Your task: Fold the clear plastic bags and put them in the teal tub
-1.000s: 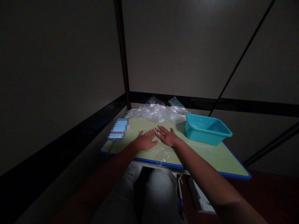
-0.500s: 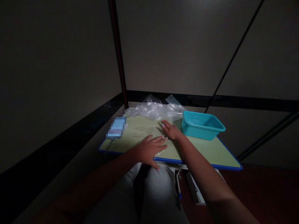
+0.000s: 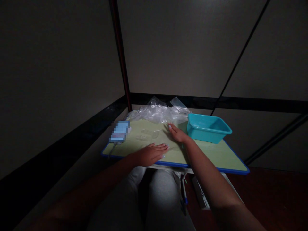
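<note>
My left hand point(image 3: 150, 154) lies flat, fingers stretched out, at the near edge of a small green table point(image 3: 211, 155) with a blue rim. My right hand point(image 3: 177, 133) rests flat farther back, fingers extended toward a heap of clear plastic bags point(image 3: 158, 113) at the table's far side. A flat clear plastic sheet point(image 3: 146, 134) lies on the tabletop between and to the left of the hands. Neither hand holds anything. A teal plastic basin point(image 3: 207, 127) stands just right of my right hand.
A blurred light-blue rectangular item point(image 3: 119, 131) with a cable sits at the table's left edge. Dim walls close in on the left and behind, with a dark pole point(image 3: 120, 57) at the corner. My grey-clad legs point(image 3: 156, 199) are under the table.
The hands were side by side at the table's middle. My left hand has slid back to the near edge and my right hand has moved forward toward the bags.
</note>
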Action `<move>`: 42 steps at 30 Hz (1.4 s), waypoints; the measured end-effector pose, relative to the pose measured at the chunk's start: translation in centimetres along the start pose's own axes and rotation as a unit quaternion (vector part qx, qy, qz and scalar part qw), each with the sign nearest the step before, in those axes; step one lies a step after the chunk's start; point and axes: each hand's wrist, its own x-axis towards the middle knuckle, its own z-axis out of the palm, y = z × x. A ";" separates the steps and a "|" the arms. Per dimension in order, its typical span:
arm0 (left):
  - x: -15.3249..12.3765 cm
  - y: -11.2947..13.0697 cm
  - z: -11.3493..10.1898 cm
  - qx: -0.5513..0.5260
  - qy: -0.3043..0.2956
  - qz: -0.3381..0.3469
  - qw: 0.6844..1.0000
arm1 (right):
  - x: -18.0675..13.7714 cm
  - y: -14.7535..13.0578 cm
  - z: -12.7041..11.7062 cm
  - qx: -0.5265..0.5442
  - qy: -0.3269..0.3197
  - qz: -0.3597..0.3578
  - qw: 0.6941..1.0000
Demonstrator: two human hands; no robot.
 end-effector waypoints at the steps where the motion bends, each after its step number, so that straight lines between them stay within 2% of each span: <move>1: 0.1 -0.2 -0.2 -0.006 0.020 -0.007 1.000 | 0.0 0.0 -0.1 0.015 -0.002 -0.001 1.000; 6: 1.2 -1.4 -1.0 0.016 0.123 -0.038 0.992 | 0.0 -0.6 -1.1 0.068 0.002 -0.014 0.998; 13: 2.9 -2.8 -1.0 0.019 0.185 -0.111 0.976 | -1.6 -1.8 -3.6 0.129 -0.061 -0.015 0.990; 15: 3.0 -3.1 -0.8 0.001 0.202 -0.113 0.973 | -3.0 -1.8 -3.7 0.128 -0.038 -0.042 0.990; 17: 3.1 -3.5 -0.6 -0.034 0.222 -0.109 0.968 | -4.8 -1.6 -3.4 0.111 0.016 -0.089 0.990; 20: 3.1 -4.0 -0.5 -0.076 0.243 -0.100 0.962 | -7.8 -0.7 -2.2 0.044 0.059 -0.126 0.989; 25: 3.0 -3.9 -0.7 -0.139 0.235 -0.076 0.959 | -10.6 -0.2 -0.2 -0.134 0.136 -0.060 0.980; 29: 2.7 -3.5 -0.6 -0.203 0.189 -0.080 0.957 | -10.6 -0.8 -0.1 -0.161 0.165 -0.070 0.970; 34: 3.0 -3.7 -0.3 -0.086 0.233 -0.078 0.966 | -10.2 -0.2 -0.6 -0.077 0.157 -0.120 0.977; 37: 3.4 -4.1 -0.3 -0.056 0.236 -0.089 0.966 | -10.1 0.2 -0.7 -0.071 0.161 -0.135 0.975; 42: 3.6 -3.8 -0.6 -0.014 0.238 -0.123 0.963 | -10.3 -0.1 -0.7 -0.144 0.159 -0.078 0.974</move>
